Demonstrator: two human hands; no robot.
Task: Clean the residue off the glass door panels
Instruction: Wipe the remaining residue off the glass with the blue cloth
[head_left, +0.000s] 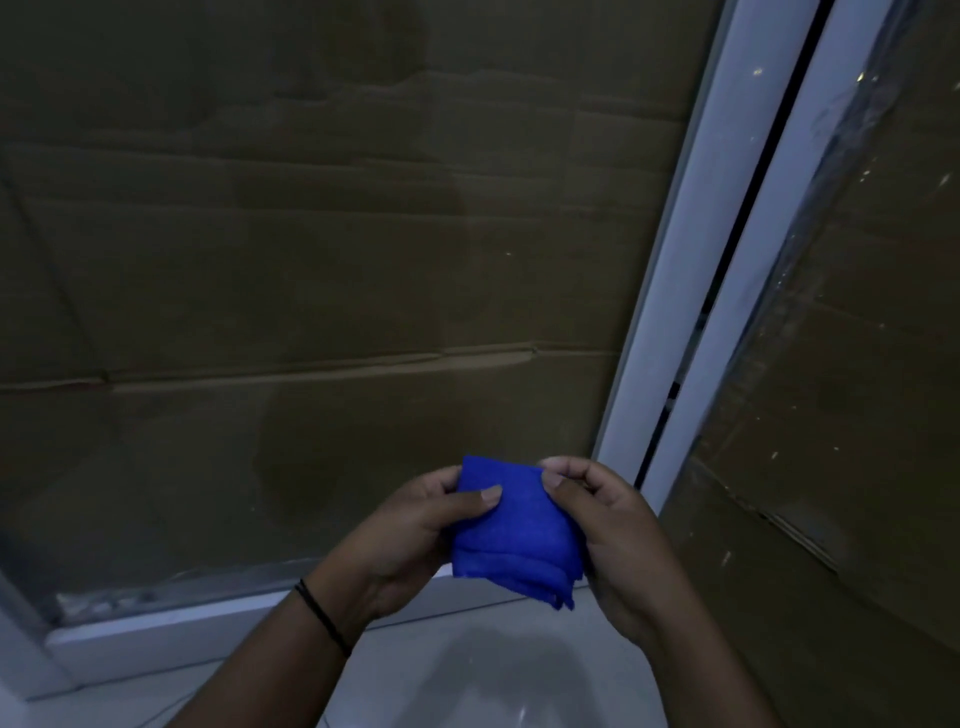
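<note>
A folded blue cloth (511, 535) is held between both hands, low in the view, a short way in front of the glass. My left hand (410, 535) grips its left side with the thumb laid across the front. My right hand (613, 535) pinches its upper right corner between thumb and fingers. The left glass door panel (311, 234) fills most of the view, with brown cardboard showing behind it. The right glass door panel (841, 364) stands at the right edge, with pale specks and streaks along its left side.
A white door frame (675, 312) with a dark gap runs upright between the two panels. A white bottom rail (171, 629) lies under the left panel. Pale floor tiles (467, 675) spread below my hands. A black band circles my left wrist.
</note>
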